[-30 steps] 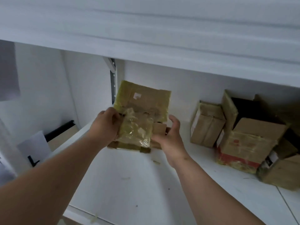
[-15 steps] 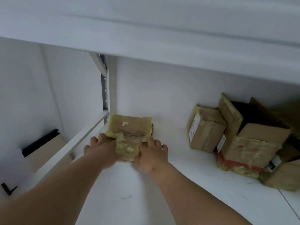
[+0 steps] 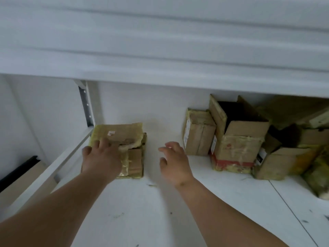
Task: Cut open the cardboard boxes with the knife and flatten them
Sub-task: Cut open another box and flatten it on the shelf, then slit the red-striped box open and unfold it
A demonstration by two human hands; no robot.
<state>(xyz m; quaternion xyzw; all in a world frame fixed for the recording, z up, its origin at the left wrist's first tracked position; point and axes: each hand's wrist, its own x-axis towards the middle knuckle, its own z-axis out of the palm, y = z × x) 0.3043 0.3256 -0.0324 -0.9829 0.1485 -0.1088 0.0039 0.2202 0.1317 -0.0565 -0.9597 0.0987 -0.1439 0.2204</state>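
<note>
White shelf [image 3: 195, 220], scuffed; flattened cardboard [image 3: 124, 138] at back-left corner.

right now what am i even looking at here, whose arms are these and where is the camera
The camera is worn on a person's head and looks forward and down, so the two bare arms are that person's own. There is only this one view. They reach onto a white shelf. The left hand presses on a flattened cardboard box wrapped in yellowish tape. The right hand hovers beside it, open and holding nothing. To the right stand boxes not yet flattened: a small taped box and an opened box, with more behind. No knife is in view.
</note>
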